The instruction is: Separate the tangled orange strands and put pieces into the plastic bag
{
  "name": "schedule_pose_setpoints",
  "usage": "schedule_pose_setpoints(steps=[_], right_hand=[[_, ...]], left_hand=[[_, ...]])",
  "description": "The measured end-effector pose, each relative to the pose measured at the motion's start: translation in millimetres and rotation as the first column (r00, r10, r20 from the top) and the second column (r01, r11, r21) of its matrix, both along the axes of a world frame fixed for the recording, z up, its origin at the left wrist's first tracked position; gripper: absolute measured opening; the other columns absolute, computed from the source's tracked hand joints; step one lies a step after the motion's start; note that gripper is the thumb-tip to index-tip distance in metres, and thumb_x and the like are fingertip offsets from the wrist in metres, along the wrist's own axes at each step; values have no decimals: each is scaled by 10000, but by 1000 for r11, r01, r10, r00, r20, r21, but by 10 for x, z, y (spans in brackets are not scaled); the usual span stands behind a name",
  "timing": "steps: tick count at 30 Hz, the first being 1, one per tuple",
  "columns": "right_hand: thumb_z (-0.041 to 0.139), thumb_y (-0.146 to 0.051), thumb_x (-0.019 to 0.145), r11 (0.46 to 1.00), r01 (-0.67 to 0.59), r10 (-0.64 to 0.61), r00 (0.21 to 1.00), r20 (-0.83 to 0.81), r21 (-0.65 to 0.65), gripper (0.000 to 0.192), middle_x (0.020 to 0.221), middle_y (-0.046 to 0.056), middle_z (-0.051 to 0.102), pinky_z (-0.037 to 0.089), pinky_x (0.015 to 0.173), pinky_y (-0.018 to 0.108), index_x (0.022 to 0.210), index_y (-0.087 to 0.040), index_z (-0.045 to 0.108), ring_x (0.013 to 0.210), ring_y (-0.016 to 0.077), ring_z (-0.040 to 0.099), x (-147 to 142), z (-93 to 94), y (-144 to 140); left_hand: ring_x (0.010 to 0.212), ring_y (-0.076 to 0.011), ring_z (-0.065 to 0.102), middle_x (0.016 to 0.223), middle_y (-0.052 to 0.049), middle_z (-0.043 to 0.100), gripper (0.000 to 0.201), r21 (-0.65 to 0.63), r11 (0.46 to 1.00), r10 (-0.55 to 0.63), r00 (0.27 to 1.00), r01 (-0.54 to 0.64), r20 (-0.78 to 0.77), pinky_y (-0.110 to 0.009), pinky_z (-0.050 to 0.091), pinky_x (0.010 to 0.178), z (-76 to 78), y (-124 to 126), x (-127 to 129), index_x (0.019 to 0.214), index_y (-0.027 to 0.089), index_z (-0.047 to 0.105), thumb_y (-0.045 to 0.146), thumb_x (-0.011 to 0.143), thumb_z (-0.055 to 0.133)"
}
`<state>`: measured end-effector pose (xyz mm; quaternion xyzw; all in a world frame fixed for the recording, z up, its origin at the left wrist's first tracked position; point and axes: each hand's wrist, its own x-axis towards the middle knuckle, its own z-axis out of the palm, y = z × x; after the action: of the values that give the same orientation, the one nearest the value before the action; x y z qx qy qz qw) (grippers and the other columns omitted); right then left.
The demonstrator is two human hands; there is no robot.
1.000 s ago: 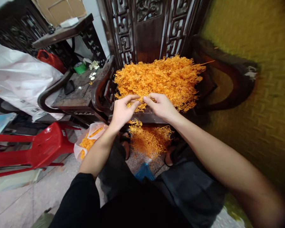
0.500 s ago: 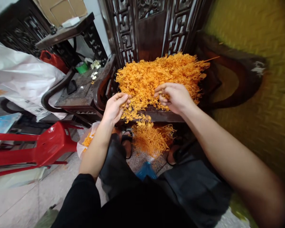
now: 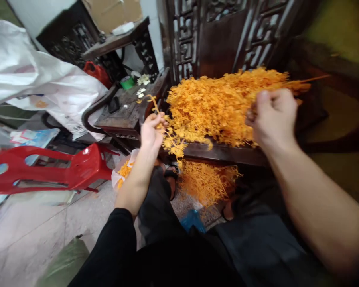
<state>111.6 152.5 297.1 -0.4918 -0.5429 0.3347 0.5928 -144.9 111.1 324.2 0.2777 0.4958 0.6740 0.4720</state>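
My left hand (image 3: 153,129) is closed in a pinch around a thin orange sprig (image 3: 174,144), a branching piece with frilly, flower-like ends. One end sticks up above the fingers and the rest hangs to the right. Over the right part of a big heap of similar orange sprigs (image 3: 211,105), my right hand (image 3: 275,117) is curled shut. Small orange pieces show at its fingertips, partly hidden by the hand. The heap lies on the seat of a dark carved wooden chair (image 3: 218,50).
Below the seat, between my feet, lies a pile of thin orange stems (image 3: 209,183) near a blue plastic bag (image 3: 193,221). A white bag with orange bits (image 3: 124,171) stands by my left forearm. Leftward are a red plastic chair (image 3: 86,165) and a small side table (image 3: 124,109) with green tape (image 3: 127,82).
The view has swung left, so the scene sits further right. My right hand has moved rightward over the heap, away from my left. The sprig in my left hand now also sticks up above the fingers.
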Motion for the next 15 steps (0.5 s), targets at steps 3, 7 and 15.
schedule_pose_setpoints(steps=[3, 7, 15], right_hand=[[744, -550, 911, 985, -124, 120, 992, -33, -124, 371, 918, 156, 704, 376, 538, 374, 930, -251, 525, 553, 161, 517, 8, -3, -63], [603, -504, 1000, 946, -271, 154, 859, 488, 177, 276, 870, 114, 690, 475, 674, 451, 1127, -282, 706, 671, 250, 608, -228, -48, -356], [573, -448, 973, 912, -225, -43, 778, 627, 342, 148, 800, 132, 694, 489, 649, 460, 895, -335, 627, 713, 321, 665, -361, -117, -394]], left_hand=[[908, -140, 747, 1078, -86, 769, 140, -4, 991, -136, 989, 136, 53, -305, 570, 917, -61, -61, 146, 965, 144, 657, 78, 841, 648], [1379, -294, 657, 1354, -164, 737, 210, 8, 942, -333, 930, 336, 158, -440, 453, 1187, -170, -136, 448, 1020, 139, 725, 121, 844, 612], [1308, -292, 683, 1213, -139, 784, 258, 44, 914, -405, 909, 403, 98, -490, 429, 1232, -348, -132, 585, 1051, 165, 784, 185, 796, 749]])
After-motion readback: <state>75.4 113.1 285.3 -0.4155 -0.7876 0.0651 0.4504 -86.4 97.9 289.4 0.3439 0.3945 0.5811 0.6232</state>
